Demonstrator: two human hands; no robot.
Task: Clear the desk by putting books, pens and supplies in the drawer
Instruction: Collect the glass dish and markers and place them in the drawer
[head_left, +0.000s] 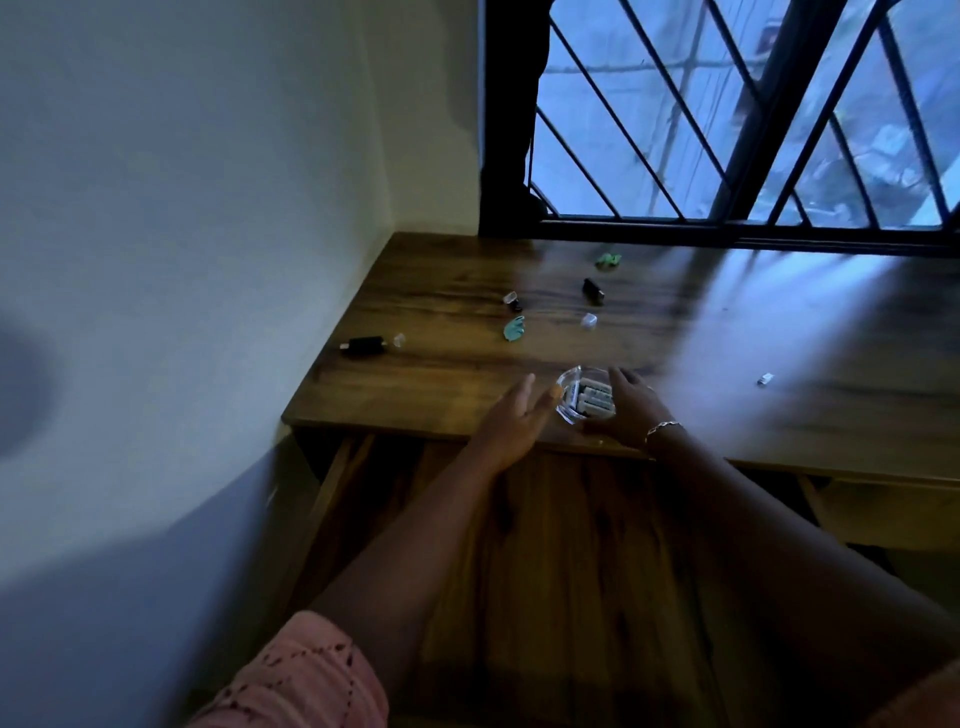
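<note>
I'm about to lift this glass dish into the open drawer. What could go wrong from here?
The glass dish sits at the front edge of the desk; the right hand cups it, and the left hand lies open beside it. A slip could spill its white cylinders.
The black item near the desk's left edge could be knocked off.
The small white piece far right is easily missed in this dim light.

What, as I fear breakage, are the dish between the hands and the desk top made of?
Dish: likely clear glass, maybe hard plastic; its walls are see-through, the white sticks inside show through, and the rim glints. Desk top: wood or wood-look laminate, dark brown, slight sheen; grain streaks run along it and window light reflects off it.
</note>
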